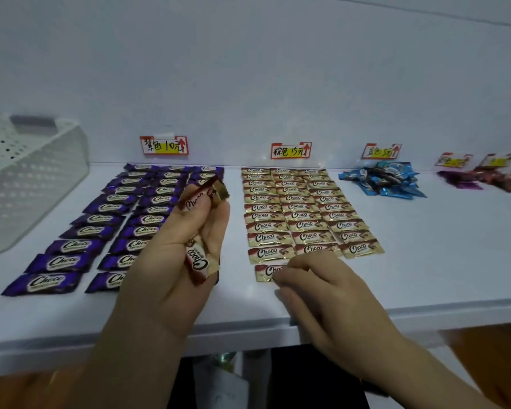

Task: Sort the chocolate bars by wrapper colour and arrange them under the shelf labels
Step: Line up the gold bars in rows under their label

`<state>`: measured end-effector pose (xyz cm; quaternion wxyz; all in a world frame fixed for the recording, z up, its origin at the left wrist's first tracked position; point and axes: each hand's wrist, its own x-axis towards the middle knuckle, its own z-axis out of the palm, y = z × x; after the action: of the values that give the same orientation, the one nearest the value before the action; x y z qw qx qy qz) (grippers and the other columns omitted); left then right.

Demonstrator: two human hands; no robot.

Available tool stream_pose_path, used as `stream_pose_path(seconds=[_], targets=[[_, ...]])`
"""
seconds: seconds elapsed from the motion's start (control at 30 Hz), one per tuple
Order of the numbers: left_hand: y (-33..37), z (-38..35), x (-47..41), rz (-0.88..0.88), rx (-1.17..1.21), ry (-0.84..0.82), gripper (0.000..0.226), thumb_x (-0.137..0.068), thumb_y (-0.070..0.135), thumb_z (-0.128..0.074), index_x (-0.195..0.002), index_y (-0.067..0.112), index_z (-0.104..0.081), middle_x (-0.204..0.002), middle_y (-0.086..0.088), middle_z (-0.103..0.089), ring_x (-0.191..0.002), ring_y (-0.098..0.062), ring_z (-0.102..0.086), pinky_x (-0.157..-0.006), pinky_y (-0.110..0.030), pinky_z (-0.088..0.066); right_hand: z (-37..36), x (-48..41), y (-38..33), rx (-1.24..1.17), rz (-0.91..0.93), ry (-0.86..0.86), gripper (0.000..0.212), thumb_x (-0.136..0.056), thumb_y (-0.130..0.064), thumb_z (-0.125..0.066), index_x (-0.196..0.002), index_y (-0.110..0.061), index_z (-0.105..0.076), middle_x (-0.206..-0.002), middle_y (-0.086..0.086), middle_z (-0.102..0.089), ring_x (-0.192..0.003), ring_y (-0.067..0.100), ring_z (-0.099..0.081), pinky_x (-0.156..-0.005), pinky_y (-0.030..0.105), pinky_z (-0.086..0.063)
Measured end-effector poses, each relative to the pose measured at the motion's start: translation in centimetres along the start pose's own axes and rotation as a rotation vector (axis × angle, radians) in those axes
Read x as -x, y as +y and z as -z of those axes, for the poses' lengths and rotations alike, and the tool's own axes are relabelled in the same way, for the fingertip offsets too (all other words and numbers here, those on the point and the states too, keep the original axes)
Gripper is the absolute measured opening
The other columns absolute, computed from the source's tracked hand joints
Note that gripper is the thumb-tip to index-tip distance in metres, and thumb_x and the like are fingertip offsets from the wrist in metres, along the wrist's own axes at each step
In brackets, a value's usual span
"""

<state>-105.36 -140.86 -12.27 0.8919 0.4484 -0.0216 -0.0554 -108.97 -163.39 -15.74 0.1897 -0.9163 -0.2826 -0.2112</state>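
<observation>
Gold-wrapped chocolate bars [197,262], two that showed, were gripped in the raised left hand [186,246]. One stuck out above the fingertips and one lay along the palm under the curled fingers. Whether more sat behind them could not be told.

The right hand [316,284] was lower, fingers bent, with its fingertips on the right end of a front bar [266,271] and the thumb at the bar's near edge, in what looked like a narrow pinch. That bar lay flat on the white shelf [425,246], at the near end of the left column of the gold block [301,215]. The block held three columns of about ten bars each, the far rows too blurred for an exact count.

To the left lay the purple bars [101,219], also in three columns. The left column counted about eleven, and the left hand hid much of the other two.

To the right sat a loose blue heap [385,180], then a purple heap [459,180] and a red heap [502,180] touching each other, none countable.

Five labels hung on the back wall: a first label [163,145] above the purple bars, a second label [291,150] above the gold block, a third label [381,151] above the blue heap, and a fourth label [454,160] and fifth label [499,160] above the last two heaps.

One white perforated basket [33,172] stood at the far left.
</observation>
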Motion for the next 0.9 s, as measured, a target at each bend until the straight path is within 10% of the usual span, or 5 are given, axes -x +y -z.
stream_pose_path(seconds=[0.27,0.67,0.77,0.9], targets=[[-0.5,-2.1,0.9,-0.228,-0.262,0.243,0.015,-0.094,0.02,-0.061,-0.101,0.014,-0.072,-0.069,0.003,-0.07,-0.05,-0.008,-0.062,-0.038,-0.019,-0.046,-0.4,0.0,0.0,0.031,0.003,-0.002,0.027,-0.102,-0.033,-0.051,-0.12,-0.022,-0.068,-0.115,-0.007,-0.059,-0.101,0.014,-0.056,-0.082,0.031,-0.05],[-1.8,-1.5,1.3,-0.264,-0.257,0.163,0.022,-0.08,0.03,-0.065,-0.092,0.016,-0.078,-0.052,-0.004,-0.034,-0.045,-0.014,-0.023,-0.038,-0.02,-0.022,-0.2,0.0,-0.1,-0.02,0.0,0.009,0.028,-0.102,-0.033,-0.052,-0.126,-0.024,-0.064,-0.121,-0.01,-0.058,-0.109,0.01,-0.055,-0.087,0.03,-0.049],[-1.9,-1.7,1.8,-0.318,-0.31,0.146,0.031,-0.074,0.036,-0.071,-0.095,0.015,-0.078,-0.051,-0.008,-0.037,-0.045,-0.018,-0.026,-0.041,-0.021,-0.025,0.7,-0.4,-0.3,-0.312,-0.161,0.194,0.032,-0.096,-0.035,-0.06,-0.127,-0.027,-0.06,-0.117,-0.015,-0.064,-0.11,0.009,-0.061,-0.086,0.022,-0.049],[-2.0,-2.4,2.3,-0.343,-0.461,0.107,0.022,-0.075,0.038,-0.081,-0.09,0.023,-0.079,-0.051,-0.009,-0.045,-0.045,-0.022,-0.031,-0.044,-0.028,-0.028,2.4,-2.6,-1.3,-0.98,-0.307,0.254,0.037,-0.086,-0.02,-0.073,-0.121,-0.022,-0.061,-0.104,0.004,-0.071,-0.096,0.024,-0.068,-0.081,0.043,-0.059]])
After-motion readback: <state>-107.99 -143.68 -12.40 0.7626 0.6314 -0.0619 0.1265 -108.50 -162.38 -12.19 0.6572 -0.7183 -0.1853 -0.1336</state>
